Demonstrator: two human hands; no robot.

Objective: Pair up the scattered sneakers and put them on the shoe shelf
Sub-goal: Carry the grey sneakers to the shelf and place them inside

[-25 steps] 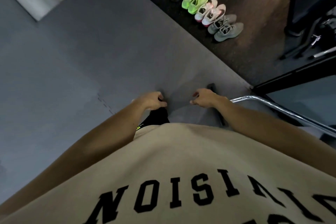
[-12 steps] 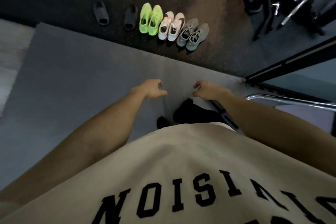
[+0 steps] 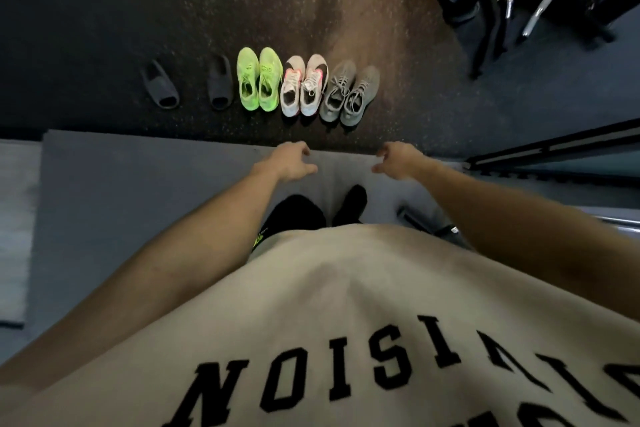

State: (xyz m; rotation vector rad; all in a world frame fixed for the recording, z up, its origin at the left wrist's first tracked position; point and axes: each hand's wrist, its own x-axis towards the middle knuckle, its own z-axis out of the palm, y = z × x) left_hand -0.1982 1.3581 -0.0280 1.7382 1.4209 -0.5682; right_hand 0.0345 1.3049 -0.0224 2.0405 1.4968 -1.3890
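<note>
Bare mat (image 3: 138,204) ahead; sneakers (image 3: 306,85) packed touching; slides (image 3: 188,85) well apart.

On my beige shirt (image 3: 346,305) I read bold black letters, upside down from here: "NOISI", then cut-off strokes.

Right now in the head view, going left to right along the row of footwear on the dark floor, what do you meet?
Left dark slide → right dark slide → neon green sneakers → white and pink sneakers → grey sneakers.
</note>
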